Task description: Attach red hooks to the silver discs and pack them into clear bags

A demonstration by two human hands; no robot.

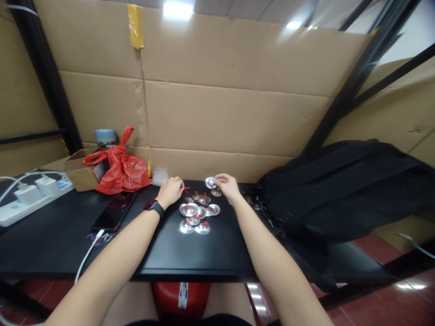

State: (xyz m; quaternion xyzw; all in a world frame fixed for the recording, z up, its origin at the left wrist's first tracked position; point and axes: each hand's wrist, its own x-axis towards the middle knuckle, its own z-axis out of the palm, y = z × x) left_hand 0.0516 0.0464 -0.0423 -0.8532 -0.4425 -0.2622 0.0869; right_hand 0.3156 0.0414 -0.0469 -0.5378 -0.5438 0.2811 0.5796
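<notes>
Head view: on the black table (190,258) both of the person's forearms reach toward 12 o'clock.

The left hand (171,190), with a dark watch (154,207) on its wrist, is curled narrow. Its fingertips are pinched on a short red cord (186,187). The visible piece of cord sticks out of the fingers with its long axis running roughly toward 3 o'clock, pointing at the other hand.

The right hand (228,185) is also drawn in, fingertips closed on the rim of a small silver disc (210,182). The disc is held just above the table at the hand's 9 o'clock. It is round, so it has no long axis, and its shiny face is turned up and toward the camera.

Between the wrists, at 6 o'clock from the held disc, lies a loose pile of discs (195,213), some overlapping, with red cords showing among them.

At 9 o'clock from the pile a dark phone (114,210) lies flat. A red plastic bag (118,170) sits beyond it, against a cardboard box (76,174). A white power strip (20,203) lies at the far left edge. At 3 o'clock a black backpack (340,190) slumps on the table's right end.
</notes>
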